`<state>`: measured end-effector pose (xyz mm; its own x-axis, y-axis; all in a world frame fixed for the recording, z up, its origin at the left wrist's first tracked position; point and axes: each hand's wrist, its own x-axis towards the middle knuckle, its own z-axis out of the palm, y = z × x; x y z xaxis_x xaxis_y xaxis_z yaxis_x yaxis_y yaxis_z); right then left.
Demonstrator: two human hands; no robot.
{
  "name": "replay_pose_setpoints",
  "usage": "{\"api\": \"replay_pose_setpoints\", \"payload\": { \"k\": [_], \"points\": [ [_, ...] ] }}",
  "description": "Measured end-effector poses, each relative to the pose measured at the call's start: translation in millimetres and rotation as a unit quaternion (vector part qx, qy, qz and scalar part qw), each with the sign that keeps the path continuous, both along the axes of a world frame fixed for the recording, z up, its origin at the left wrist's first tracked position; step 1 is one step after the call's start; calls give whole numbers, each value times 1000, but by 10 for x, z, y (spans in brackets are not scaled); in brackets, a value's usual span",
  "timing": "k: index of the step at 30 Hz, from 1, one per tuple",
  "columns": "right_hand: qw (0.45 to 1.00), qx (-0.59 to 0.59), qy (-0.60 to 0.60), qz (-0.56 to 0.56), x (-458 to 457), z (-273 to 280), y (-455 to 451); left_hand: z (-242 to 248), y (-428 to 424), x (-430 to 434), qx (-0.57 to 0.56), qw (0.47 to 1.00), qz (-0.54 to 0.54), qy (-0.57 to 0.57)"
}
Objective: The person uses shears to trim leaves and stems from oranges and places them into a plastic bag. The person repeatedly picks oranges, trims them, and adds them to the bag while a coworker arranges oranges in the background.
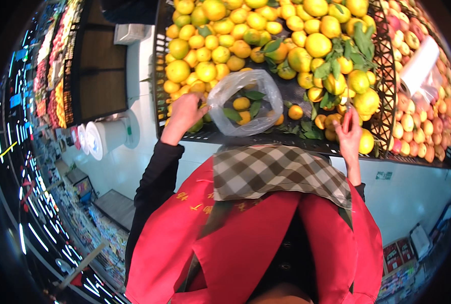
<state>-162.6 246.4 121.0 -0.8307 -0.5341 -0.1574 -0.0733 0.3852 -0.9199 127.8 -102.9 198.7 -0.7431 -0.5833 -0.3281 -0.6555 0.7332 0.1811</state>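
Note:
My left hand point(185, 116) is over the mandarins at the left front of the display, its fingertips beside the rim of a clear plastic bag point(244, 130). Whether those fingers grip anything is unclear. The bag stands wide-mouthed on the black display, with small mandarins point(241, 103) and green leaves point(232, 114) visible in it. In my right hand point(349, 138) are red-handled snips point(347, 121), their metal end up among leafy mandarins point(334, 84). The fruit partly hides the blades.
A perforated black plastic divider point(386, 79) separates the mandarins from apples point(408, 122) on the right. A white roll of plastic bags point(420, 66) lies on the apples. Loose leaves point(311, 130) lie near the front edge. White buckets point(105, 138) stand on the floor at left.

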Motion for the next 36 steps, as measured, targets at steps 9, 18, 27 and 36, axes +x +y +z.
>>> {"api": "replay_pose_setpoints", "payload": {
  "k": [9,18,27,36],
  "points": [
    [999,14,27,23,-39,-49,40,-243,-38,458,-61,997,21,-32],
    [999,15,14,34,-47,-5,23,-523,11,662,-111,982,-102,-114],
    [1000,2,12,23,-31,11,12,-669,116,600,-153,971,-69,-169],
    [999,5,20,25,-25,-1,11,-601,-16,847,-37,997,2,-61]
  ]
}}
